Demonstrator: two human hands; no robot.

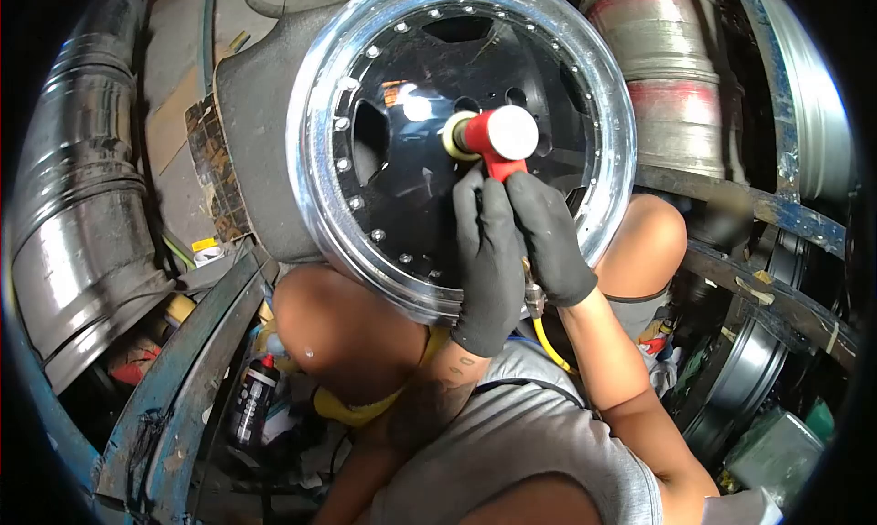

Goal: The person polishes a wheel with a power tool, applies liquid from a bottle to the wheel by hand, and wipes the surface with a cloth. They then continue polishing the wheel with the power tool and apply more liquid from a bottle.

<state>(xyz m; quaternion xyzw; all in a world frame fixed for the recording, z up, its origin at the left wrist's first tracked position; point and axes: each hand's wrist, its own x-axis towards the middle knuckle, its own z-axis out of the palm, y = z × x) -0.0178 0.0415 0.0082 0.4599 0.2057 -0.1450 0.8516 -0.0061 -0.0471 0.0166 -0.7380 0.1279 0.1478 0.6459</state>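
Note:
Both my hands wear dark gloves and close round a red air polisher [488, 132] with a white round cap. My left hand [491, 256] wraps the handle from the left, and my right hand [551, 240] grips it from the right. The polisher's pale yellow pad [455, 136] rests against the glossy black face of a wheel rim [411, 228]. Bright rivets ring that face inside a chrome lip. A yellow air hose [549, 344] runs down from a metal fitting below my right hand. The gloves hide most of the handle.
The rim leans near my knees, before a dark padded seat [260, 141]. Stacked metal rims stand at left [87, 224] and upper right [662, 78]. Blue metal frames [174, 379] flank me. A black bottle with a red cap [254, 404] sits lower left.

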